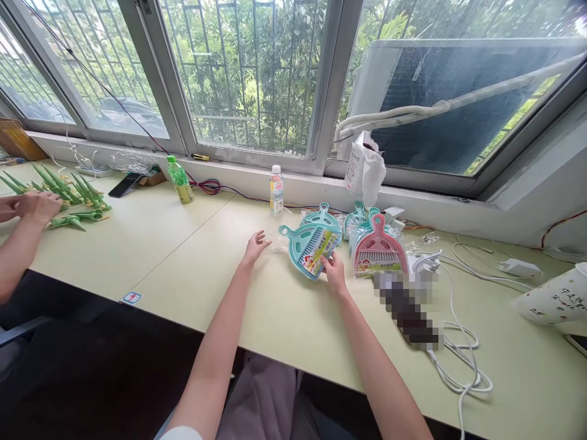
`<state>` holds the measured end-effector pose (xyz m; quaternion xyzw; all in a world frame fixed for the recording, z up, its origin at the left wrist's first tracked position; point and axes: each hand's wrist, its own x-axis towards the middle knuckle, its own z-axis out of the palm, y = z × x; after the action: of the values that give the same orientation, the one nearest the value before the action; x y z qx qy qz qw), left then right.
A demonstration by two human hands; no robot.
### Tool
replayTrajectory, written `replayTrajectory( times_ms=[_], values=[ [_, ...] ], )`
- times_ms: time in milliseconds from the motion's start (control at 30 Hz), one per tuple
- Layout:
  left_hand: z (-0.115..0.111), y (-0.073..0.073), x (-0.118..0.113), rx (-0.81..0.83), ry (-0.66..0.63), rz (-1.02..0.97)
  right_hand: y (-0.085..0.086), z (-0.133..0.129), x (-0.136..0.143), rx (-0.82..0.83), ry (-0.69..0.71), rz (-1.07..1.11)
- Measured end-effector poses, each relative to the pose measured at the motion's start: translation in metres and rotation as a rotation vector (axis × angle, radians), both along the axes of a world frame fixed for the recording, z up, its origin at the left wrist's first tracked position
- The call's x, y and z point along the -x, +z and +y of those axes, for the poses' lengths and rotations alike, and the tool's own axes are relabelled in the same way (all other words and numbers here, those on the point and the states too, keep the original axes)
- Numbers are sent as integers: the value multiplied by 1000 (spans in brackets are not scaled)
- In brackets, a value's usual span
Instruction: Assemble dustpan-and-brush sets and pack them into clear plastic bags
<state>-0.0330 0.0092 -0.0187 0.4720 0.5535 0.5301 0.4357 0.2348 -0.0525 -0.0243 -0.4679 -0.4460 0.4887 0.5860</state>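
My right hand grips the lower right edge of a teal dustpan-and-brush set, which is tilted with its handle pointing left. A printed card with yellow and green areas lies across its bristles. To the left, my left hand is held over the table with its fingers loosely apart, next to some clear plastic film. Behind the held set lies another teal dustpan. Just right of my right hand, a pink dustpan-and-brush set rests in front of more teal ones in clear wrap.
A water bottle and a green bottle stand near the window. A blurred dark device and white cables lie on the right, by a white cup. At left, another person's hands touch green plastic pieces.
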Motion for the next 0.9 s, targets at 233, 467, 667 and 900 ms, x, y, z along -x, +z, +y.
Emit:
replayTrajectory(
  times_ms=[233,467,667,900],
  values=[
    [7,-10,19,-29,75,19,3,1,-12,-32,-3,-123],
    [2,-1,33,-125,-79,-71,2,-1,-13,34,22,-43],
    [-9,14,29,-135,-58,-217,5,-1,-12,62,152,118],
    [-14,24,22,-101,-92,-196,7,-4,2,63,122,70]
  ],
)
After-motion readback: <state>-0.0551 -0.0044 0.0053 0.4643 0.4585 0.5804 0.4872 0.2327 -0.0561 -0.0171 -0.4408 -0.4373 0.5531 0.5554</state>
